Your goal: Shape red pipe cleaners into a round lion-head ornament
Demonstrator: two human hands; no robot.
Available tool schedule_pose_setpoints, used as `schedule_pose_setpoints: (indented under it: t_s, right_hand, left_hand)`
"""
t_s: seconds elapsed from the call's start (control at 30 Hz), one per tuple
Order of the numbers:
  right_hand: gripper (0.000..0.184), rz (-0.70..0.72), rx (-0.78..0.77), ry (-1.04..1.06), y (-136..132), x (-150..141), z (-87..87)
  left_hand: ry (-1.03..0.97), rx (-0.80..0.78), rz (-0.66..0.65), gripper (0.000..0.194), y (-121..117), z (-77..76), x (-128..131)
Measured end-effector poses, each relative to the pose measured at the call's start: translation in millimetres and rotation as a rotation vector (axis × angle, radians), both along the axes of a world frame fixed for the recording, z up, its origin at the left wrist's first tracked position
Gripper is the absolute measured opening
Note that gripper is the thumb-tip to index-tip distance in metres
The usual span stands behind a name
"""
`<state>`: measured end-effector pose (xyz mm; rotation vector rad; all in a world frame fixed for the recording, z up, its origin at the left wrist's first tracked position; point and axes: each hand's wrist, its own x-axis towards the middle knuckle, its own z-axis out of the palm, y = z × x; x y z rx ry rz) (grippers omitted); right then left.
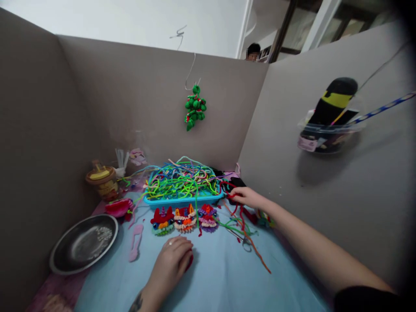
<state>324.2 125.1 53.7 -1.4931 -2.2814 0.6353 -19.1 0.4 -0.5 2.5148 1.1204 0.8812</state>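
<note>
"Any writing you can read?"

"There's print on the pink label (307, 143) of the clear tub (328, 129) on the right-hand wall, but it's too small. The cup (108, 190) at the tabletop's (234, 277) far left corner has markings, equally blurred."

"And the hands?"

"The left hand (170, 262) rests near the front edge, fingers curled around a red piece (190, 261). Only a sliver shows, so its shape is hidden."

"The right one?"

"The right hand (249, 198) is near the far right corner, fingers drawn together at some red yarn (242, 220). I can't tell whether they grip it. Its dark sleeve (360, 300) is cut off below."

"What's between them?"

"Three crocheted pieces (185, 220) in a row, just before a blue tray (183, 200) heaped with tangled strands towards the far edge. Scissors (233, 234) lie right of the row, partly hidden among loose strands."

"Anything else cut off?"

"A person's head (252, 48), mostly behind the partition (146, 99)."
</note>
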Motion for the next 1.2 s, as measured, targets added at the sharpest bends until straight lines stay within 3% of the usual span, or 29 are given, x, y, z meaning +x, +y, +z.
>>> schedule_pose_setpoints:
  t_s: [0.1, 0.2, 0.3, 0.33, 0.43, 0.57, 0.63, 0.73, 0.87, 1.0, 1.1, 1.2]
  right_hand:
    - [0.027, -0.091, -0.024, 0.275, 3.0, 1.1, 33.6]
    - [0.027, -0.162, 0.116, 0.368, 16.0, -14.2, 57.1]
    - [0.019, -0.136, 0.207, 0.176, 37.2, -38.0, 64.5]
    - [0.021, -0.112, 0.199, 0.073, 44.2, -44.9, 64.8]
    - [0.028, -0.170, 0.369, -0.091, 57.8, -54.0, 67.5]
    - [0.028, -0.296, 0.574, 0.070, 42.7, -44.8, 83.4]
    - [0.021, -0.258, 0.498, 0.287, 18.3, -44.3, 88.0]
    - [0.025, -0.103, 0.163, 0.657, -31.0, -60.5, 74.6]
    - [0.031, 0.010, -0.184, 1.028, -89.8, -100.9, 25.6]
    - [0.032, 0.094, -0.429, 1.252, -120.0, -135.7, -19.1]
    - [0.034, 0.114, -0.570, 1.349, -131.3, -152.9, -35.7]
    - [0.033, 0.107, -0.647, 1.394, -136.8, -162.7, -38.3]
  left_hand:
    - [0.000, 0.012, -0.004, 0.021, 0.4, -0.8, -0.2]
    - [-0.011, 0.015, -0.008, 0.021, 0.9, -2.3, 0.6]
    - [-0.022, 0.019, 0.011, 0.020, 1.8, -4.1, 0.3]
    - [-0.024, 0.022, 0.019, 0.020, 2.1, -4.5, -0.1]
    - [-0.033, 0.021, 0.037, 0.020, 2.6, -4.8, -1.7]
    - [-0.049, 0.011, 0.049, 0.021, 2.7, -4.9, -3.2]
    - [-0.091, 0.010, 0.062, 0.021, 1.9, -4.6, -3.0]
    - [-0.207, -0.059, 0.091, 0.020, -0.7, -2.2, -0.2]
    - [-0.388, -0.314, 0.154, 0.021, -3.6, 7.7, 7.9]
    - [-0.598, -0.601, 0.195, 0.043, -3.1, 27.4, 10.9]
    - [-0.622, -0.434, 0.159, 0.054, -4.1, 42.7, 5.5]
    - [-0.458, -0.105, 0.086, 0.029, -6.5, 50.6, -1.5]
